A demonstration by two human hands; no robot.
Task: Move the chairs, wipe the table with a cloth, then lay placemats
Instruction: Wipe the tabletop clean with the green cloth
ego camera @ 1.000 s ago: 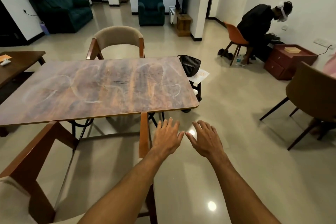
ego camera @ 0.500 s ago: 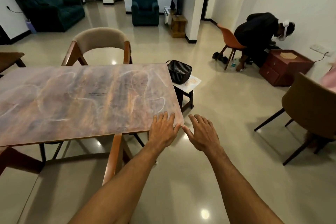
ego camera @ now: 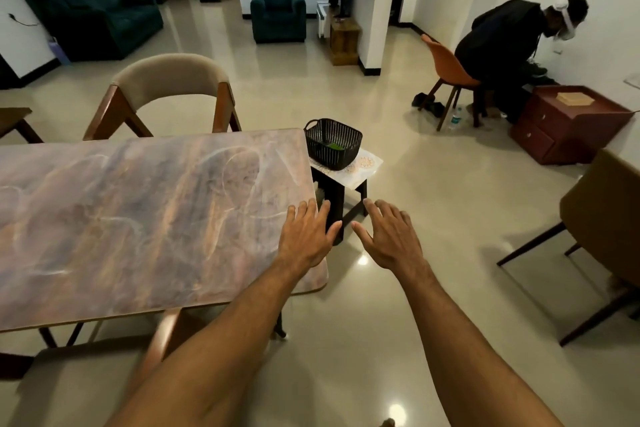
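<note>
The wooden table point(ego camera: 145, 218) has white smear marks across its top. My left hand point(ego camera: 306, 236) hovers open over the table's right end, fingers spread. My right hand point(ego camera: 391, 239) is open too, just past the table's right edge, over the floor. Beyond them a black basket point(ego camera: 334, 142) with something green inside sits on a patterned placemat point(ego camera: 363, 166) on a small dark stool point(ego camera: 337, 198). A beige-backed wooden chair point(ego camera: 169, 87) stands at the table's far side. Part of another chair's wooden frame point(ego camera: 162, 340) shows under the near edge.
A brown chair point(ego camera: 602, 218) stands at the right on the floor. A person point(ego camera: 502, 42) sits bent over on an orange chair point(ego camera: 450, 69) beside a red-brown drawer cabinet point(ego camera: 568, 125). A green sofa point(ego camera: 100, 17) and armchair point(ego camera: 278, 7) are far back.
The view has swung right and forward. Both hands moved from over the near chair to the table's right end, closer to the stool and basket.
</note>
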